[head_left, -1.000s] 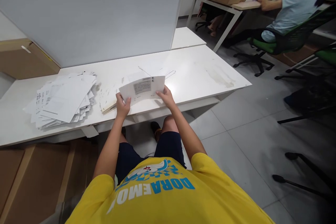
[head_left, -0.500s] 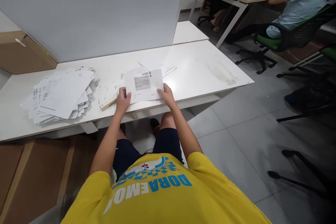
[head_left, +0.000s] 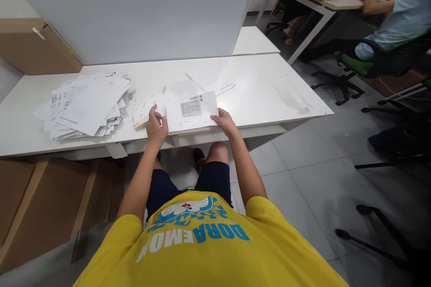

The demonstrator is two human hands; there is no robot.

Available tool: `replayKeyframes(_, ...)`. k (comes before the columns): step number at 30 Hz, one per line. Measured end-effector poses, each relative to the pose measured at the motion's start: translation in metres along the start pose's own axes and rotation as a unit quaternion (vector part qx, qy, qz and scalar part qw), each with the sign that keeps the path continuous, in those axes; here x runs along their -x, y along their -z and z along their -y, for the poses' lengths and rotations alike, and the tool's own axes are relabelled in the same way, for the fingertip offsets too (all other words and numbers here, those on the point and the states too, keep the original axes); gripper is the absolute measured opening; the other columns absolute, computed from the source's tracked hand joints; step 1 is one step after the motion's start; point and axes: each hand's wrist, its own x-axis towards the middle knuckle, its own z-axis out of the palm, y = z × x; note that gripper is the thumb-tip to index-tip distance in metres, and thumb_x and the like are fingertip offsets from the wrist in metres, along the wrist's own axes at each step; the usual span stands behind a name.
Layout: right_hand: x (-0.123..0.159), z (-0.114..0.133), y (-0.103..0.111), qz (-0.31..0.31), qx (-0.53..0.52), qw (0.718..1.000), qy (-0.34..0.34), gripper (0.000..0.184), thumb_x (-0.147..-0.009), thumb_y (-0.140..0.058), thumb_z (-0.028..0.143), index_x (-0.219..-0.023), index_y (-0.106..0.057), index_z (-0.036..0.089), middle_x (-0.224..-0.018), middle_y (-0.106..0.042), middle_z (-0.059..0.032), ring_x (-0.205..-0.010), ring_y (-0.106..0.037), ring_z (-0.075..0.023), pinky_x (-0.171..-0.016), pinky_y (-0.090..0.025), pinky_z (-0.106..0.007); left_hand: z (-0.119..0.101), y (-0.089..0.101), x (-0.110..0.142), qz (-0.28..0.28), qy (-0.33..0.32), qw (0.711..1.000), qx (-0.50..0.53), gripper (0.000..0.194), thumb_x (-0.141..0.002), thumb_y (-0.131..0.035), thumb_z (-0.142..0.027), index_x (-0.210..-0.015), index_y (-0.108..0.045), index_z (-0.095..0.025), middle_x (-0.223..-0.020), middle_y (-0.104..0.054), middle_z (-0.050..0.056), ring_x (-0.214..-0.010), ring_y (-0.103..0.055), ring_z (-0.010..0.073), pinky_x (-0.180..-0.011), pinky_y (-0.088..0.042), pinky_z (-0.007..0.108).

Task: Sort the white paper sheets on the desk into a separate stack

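One white envelope lies under two hands, beside one small beige block; one loose paper pile holds perhaps dozens of sheets.
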Motion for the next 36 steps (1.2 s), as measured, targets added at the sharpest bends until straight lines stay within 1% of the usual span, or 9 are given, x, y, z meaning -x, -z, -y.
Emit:
replayKeyframes(3,0.005,-0.002,-0.005,0.007,0.027,0.999,-0.017,0.027,-0.062,-0.068,0.03,-0.086,-0.065,0.018,-0.081,-0.068,-0.0009,-0.076,-0.057,-0.0197,-0.073,-0.046,-0.034,0.006,0.015,-0.001,-0.019,-0.011,0.996,-0.089,0.049,-0.089,-0.054,-0.038,-0.134,-0.052,-0.017,-0.112,-0.062,0.015,-0.107,-0.056,0.03,-0.1,-0.041,0.046)
replayKeyframes(4,0.007,-0.001,-0.007,0.008,0.035,0.999,-0.021,0.027,-0.062,-0.068,0.03,-0.085,-0.065,0.018,-0.08,-0.068,-0.0006,-0.075,-0.056,-0.0192,-0.072,-0.046,-0.033,0.009,0.019,-0.003,0.002,-0.009,0.992,-0.127,0.048,-0.09,-0.053,-0.038,-0.132,-0.055,-0.016,-0.119,-0.061,0.018,-0.116,-0.052,0.034,-0.104,-0.036,0.05)
replayKeyframes(6,0.011,0.001,-0.013,0.014,0.047,0.998,-0.031,0.028,-0.062,-0.067,0.031,-0.087,-0.065,0.018,-0.081,-0.068,-0.0008,-0.076,-0.056,-0.0193,-0.071,-0.045,-0.032,0.013,0.027,-0.01,0.081,0.0,0.977,-0.197,0.045,-0.091,-0.049,-0.037,-0.129,-0.059,-0.014,-0.125,-0.061,0.02,-0.122,-0.048,0.038,-0.108,-0.031,0.055)
replayKeyframes(9,0.018,0.008,-0.02,0.038,0.042,0.998,-0.038,0.034,-0.063,-0.068,0.032,-0.093,-0.065,0.017,-0.088,-0.07,-0.0026,-0.082,-0.059,-0.0209,-0.074,-0.046,-0.033,0.014,0.034,-0.016,0.189,0.001,0.944,-0.272,0.044,-0.096,-0.04,-0.037,-0.129,-0.06,-0.016,-0.123,-0.065,0.017,-0.118,-0.053,0.0353,-0.104,-0.034,0.051)
replayKeyframes(11,0.023,0.012,-0.026,0.044,0.036,0.998,-0.036,0.037,-0.063,-0.067,0.034,-0.096,-0.065,0.017,-0.092,-0.07,-0.0035,-0.086,-0.06,-0.0217,-0.077,-0.046,-0.033,0.012,0.037,-0.017,0.216,-0.008,0.927,-0.305,0.047,-0.097,-0.036,-0.038,-0.134,-0.057,-0.017,-0.123,-0.066,0.015,-0.116,-0.054,0.0341,-0.1,-0.037,0.048)
replayKeyframes(19,0.032,0.01,-0.039,0.028,0.09,0.995,-0.029,0.036,-0.065,-0.062,0.037,-0.094,-0.063,0.017,-0.088,-0.067,-0.0043,-0.084,-0.058,-0.0225,-0.076,-0.047,-0.035,0.012,0.04,-0.017,0.262,-0.046,0.912,-0.312,0.057,-0.099,-0.029,-0.034,-0.148,-0.042,-0.007,-0.14,-0.057,0.019,-0.127,-0.051,0.0324,-0.105,-0.036,0.045)
replayKeyframes(24,0.037,0.009,-0.041,0.019,0.093,0.995,-0.03,0.035,-0.065,-0.06,0.038,-0.094,-0.063,0.019,-0.086,-0.066,-0.0041,-0.08,-0.057,-0.0219,-0.068,-0.047,-0.034,0.013,0.043,-0.021,0.283,-0.056,0.911,-0.295,0.057,-0.099,-0.025,-0.029,-0.149,-0.039,-0.006,-0.151,-0.047,0.018,-0.145,-0.034,0.0306,-0.114,-0.03,0.045)
replayKeyframes(29,0.043,0.008,-0.042,0.02,0.1,0.994,-0.049,0.033,-0.066,-0.061,0.036,-0.093,-0.063,0.018,-0.081,-0.064,-0.004,-0.075,-0.055,-0.0211,-0.061,-0.047,-0.033,0.015,0.045,-0.024,0.319,-0.067,0.899,-0.292,0.057,-0.099,-0.026,-0.03,-0.15,-0.038,-0.005,-0.152,-0.046,0.017,-0.147,-0.033,0.0314,-0.115,-0.031,0.046)
replayKeyframes(36,0.043,0.004,-0.043,0.021,0.075,0.995,-0.062,0.025,-0.067,-0.061,0.034,-0.088,-0.06,0.02,-0.069,-0.057,0.0006,-0.061,-0.049,-0.0146,-0.046,-0.038,-0.025,0.016,0.043,-0.024,0.322,-0.087,0.893,-0.302,0.055,-0.098,-0.029,-0.028,-0.148,-0.042,-0.007,-0.149,-0.05,0.018,-0.147,-0.032,0.0329,-0.112,-0.033,0.05)
